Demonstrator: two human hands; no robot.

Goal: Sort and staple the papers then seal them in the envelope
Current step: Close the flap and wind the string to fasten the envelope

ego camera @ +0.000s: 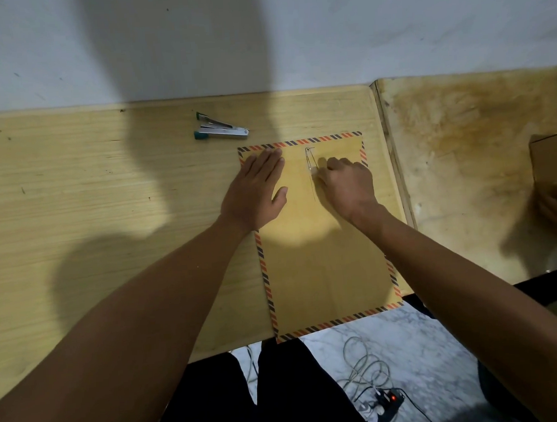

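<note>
Under both hands' grip (346,181), envelope (324,256).

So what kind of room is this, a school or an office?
Probably a plain work desk in a home or small office, though I can't be sure. A stapler and an envelope lie on a wooden table against a bare wall, with a power strip on the floor.

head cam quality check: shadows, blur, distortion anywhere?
Head view: big soft shadows fall across the wall and table, one reaching the envelope; wide-angle bending curves the table edge; left hand, right hand and stapler are sharp; the far-right edge is dim and smeared.
</note>
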